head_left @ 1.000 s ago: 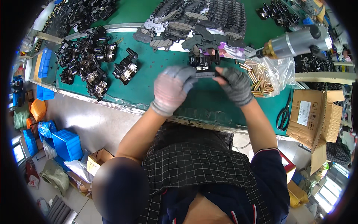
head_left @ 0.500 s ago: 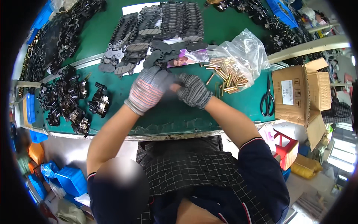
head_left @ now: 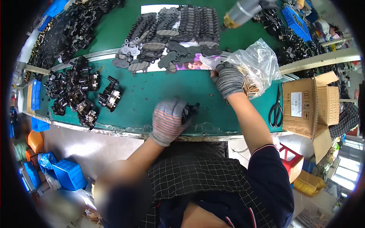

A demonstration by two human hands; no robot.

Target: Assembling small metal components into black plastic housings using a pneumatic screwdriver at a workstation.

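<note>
Near the table's front edge, my left hand (head_left: pixel 167 121) in a striped grey and orange glove is closed around a black brake caliper (head_left: pixel 193 110), much of it hidden by the fingers. My right hand (head_left: pixel 229 79), in a dark grey knit glove, is beside the pile of brass-coloured pins (head_left: pixel 249 86) and partly covers it. Its fingers are curled, and what they hold, if anything, is hidden. Beyond the hands lie rows of dark brake pads (head_left: pixel 197 24), with several loose ones (head_left: pixel 173 55) nearest me. More black calipers (head_left: pixel 110 95) sit at left.
A clear plastic bag (head_left: pixel 258 57) lies against the pins. Black scissors (head_left: pixel 276 110) and an open cardboard box (head_left: pixel 300 108) are at right. A power driver (head_left: pixel 243 13) hangs over the far side. Heaped black parts (head_left: pixel 64 34) fill the far left.
My hands have come apart: the left moved towards me with the caliper, the right went up and right to the pins. The power driver shows more fully at the top.
</note>
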